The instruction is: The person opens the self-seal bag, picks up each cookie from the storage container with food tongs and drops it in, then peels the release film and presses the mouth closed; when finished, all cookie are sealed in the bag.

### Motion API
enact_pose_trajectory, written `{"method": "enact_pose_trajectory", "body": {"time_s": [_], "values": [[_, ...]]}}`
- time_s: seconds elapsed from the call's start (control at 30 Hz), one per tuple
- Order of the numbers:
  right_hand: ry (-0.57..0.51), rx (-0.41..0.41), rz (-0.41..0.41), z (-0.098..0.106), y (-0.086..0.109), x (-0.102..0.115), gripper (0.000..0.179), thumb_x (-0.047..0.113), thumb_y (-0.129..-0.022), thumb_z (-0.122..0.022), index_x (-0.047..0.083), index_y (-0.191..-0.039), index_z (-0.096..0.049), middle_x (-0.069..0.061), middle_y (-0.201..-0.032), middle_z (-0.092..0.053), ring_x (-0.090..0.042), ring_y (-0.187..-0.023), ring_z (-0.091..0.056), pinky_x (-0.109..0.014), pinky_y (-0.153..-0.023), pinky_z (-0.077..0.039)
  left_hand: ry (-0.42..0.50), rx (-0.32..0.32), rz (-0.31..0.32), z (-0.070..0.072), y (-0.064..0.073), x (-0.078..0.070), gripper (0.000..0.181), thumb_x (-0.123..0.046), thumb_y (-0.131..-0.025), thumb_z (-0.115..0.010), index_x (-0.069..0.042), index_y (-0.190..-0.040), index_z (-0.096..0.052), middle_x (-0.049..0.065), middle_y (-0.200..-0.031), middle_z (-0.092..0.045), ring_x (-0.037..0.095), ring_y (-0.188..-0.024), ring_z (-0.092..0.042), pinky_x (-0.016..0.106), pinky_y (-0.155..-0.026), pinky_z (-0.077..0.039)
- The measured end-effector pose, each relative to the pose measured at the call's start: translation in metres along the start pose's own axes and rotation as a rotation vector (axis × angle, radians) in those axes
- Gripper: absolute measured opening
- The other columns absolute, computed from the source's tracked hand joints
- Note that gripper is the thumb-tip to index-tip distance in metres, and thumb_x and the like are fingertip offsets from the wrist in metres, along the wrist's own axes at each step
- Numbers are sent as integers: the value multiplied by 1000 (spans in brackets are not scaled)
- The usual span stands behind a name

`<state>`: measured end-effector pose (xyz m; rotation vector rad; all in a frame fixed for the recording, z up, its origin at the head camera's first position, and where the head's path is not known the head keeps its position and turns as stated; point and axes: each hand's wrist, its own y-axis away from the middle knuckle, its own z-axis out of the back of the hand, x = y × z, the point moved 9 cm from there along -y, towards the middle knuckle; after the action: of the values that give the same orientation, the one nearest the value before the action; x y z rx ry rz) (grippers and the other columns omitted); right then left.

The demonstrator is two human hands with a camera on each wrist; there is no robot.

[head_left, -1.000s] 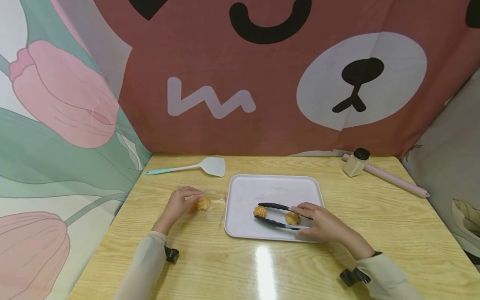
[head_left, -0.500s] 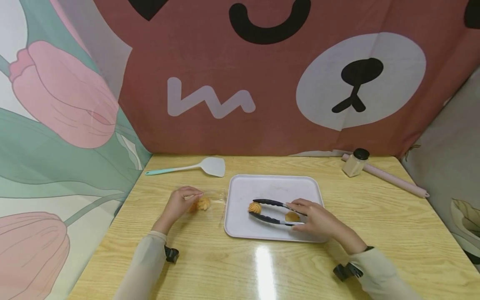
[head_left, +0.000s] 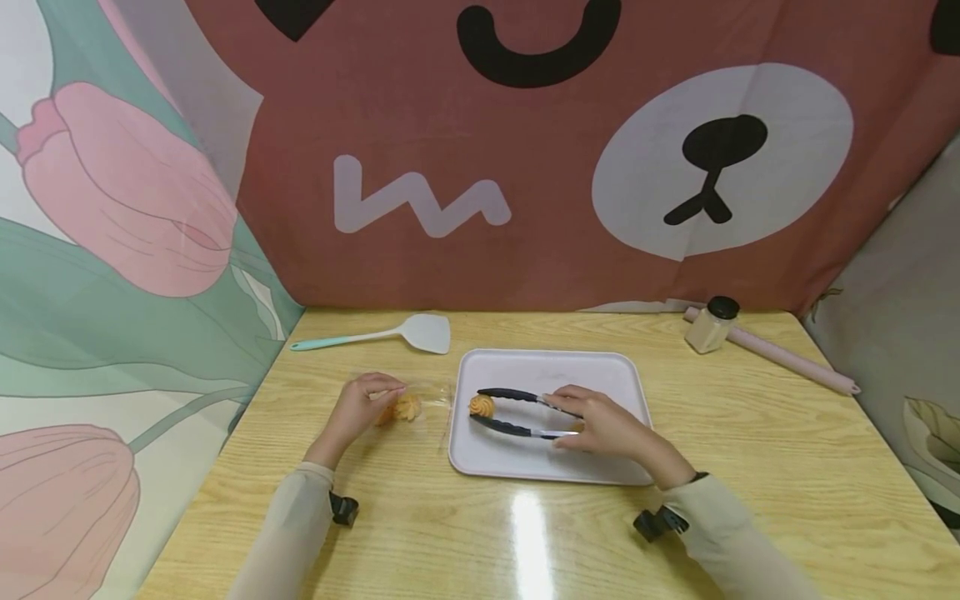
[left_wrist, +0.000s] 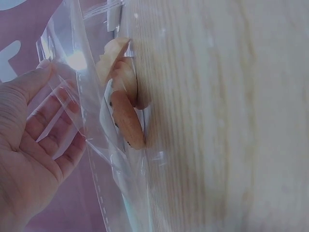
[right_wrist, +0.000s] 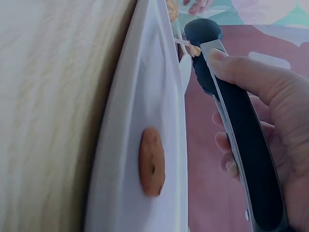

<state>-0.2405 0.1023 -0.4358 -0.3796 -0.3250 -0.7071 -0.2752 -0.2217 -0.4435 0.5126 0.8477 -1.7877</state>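
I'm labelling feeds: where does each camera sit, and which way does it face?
Head: on the head, facing forward and down over the tray; left hand, right hand and sleeves show.
Left wrist: on that wrist, facing the clear bag and cookies; left hand shows.
Right wrist: on that wrist, facing tongs and tray; right hand shows, apparently part of the left too.
Shared by head and right wrist: tongs, tray.

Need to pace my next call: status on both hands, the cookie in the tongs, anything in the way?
Left hand holds clear bag. Right hand grips tongs, swirled cookie between their tips. Only tray's rim seems in the way, towards bag.
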Motion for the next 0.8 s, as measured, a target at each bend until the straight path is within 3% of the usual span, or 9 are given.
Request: {"method": "enact_pose_trajectory", "body": {"time_s": [0.4, 0.8], "values": [[-45, 129, -39, -17, -30, 3, 68, 35, -81, -75, 6, -137, -50, -13, -132, -52, -29, -118, -52, -43, -93, -48, -2, -14, -23, 1, -1, -4, 14, -12, -85, -70, -2, -94, -75, 8, -95, -70, 28, -94, -63, 47, -87, -50], [-11, 170, -4, -32, -59, 13, 69, 35, -79, -77, 9, -137, -51, -11, -130, -53, -26, -115, -54, -40, -92, -49, -20, -22, -49, 4, -2, -8, 12, -9, -84, -71, -3, -95, -75, 8, -94, -71, 28, -94, -63, 47, -88, -49]]}}
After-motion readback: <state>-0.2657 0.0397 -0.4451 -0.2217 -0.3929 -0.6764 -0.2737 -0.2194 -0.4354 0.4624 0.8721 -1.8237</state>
